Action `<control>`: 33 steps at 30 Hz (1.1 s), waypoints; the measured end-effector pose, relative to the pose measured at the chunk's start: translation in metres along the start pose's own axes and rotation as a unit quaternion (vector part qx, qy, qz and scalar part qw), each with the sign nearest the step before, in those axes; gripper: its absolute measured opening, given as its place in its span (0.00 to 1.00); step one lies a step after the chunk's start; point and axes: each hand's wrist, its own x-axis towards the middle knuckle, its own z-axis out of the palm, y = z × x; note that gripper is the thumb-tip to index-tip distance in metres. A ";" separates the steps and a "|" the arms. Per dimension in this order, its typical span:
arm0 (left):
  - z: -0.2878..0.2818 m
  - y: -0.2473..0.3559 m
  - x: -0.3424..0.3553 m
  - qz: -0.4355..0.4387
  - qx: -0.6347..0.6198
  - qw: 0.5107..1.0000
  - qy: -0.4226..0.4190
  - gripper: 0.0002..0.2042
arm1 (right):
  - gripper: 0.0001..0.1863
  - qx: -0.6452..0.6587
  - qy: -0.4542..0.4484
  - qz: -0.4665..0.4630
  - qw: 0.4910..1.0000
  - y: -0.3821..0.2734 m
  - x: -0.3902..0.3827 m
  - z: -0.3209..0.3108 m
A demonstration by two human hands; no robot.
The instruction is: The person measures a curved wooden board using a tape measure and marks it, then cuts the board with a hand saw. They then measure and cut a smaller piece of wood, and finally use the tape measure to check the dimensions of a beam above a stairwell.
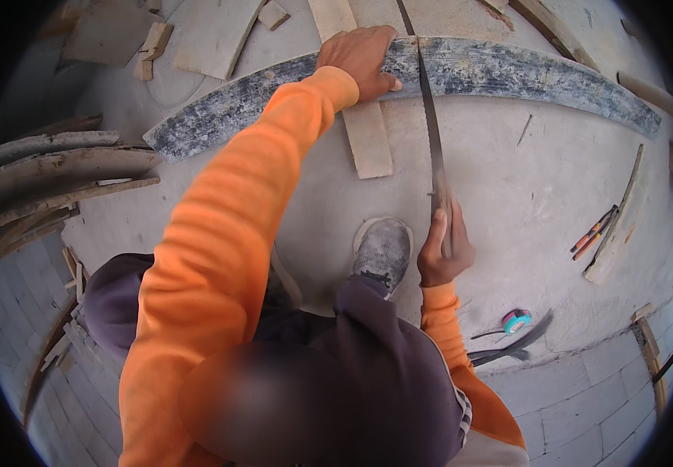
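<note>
A long plank [523,74] with a worn, blue-grey stained face lies crosswise ahead of me. My left hand [358,58] grips it just left of the saw, its fingers over the far edge and the thumb on the face. In my right hand [444,249] is the handle of a handsaw, mostly hidden by the fingers. The long toothed blade of the handsaw [433,132] points away from me and crosses the plank; a narrow slit shows at the far edge. Beneath the plank, a pale board [369,144] runs lengthwise.
My shoe [384,249] stands on the concrete floor between the hands. At right lie red-handled pliers [592,233], a thin wood strip [616,214] and a turquoise tape measure [516,321]. Boards [64,175] are heaped at left; wood offcuts [153,48] lie at the far left.
</note>
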 end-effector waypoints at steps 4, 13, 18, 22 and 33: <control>0.008 0.003 0.001 0.011 -0.020 1.000 -0.008 0.30 | 0.16 0.067 0.009 -0.025 0.997 -0.029 0.096 0.046; 0.001 -0.005 -0.001 0.003 -0.002 1.000 -0.022 0.29 | 0.18 -0.022 -0.016 0.018 0.999 0.001 -0.065 -0.046; 0.007 0.000 0.003 0.014 -0.011 1.000 -0.020 0.32 | 0.15 0.041 0.015 -0.041 0.998 -0.025 0.084 0.041; 0.001 -0.013 0.006 0.006 -0.013 1.000 -0.019 0.33 | 0.17 0.002 0.017 -0.020 1.000 0.001 -0.006 0.001; 0.015 0.004 0.002 0.023 -0.013 0.999 0.021 0.30 | 0.16 0.053 0.017 -0.022 0.998 -0.032 0.099 0.050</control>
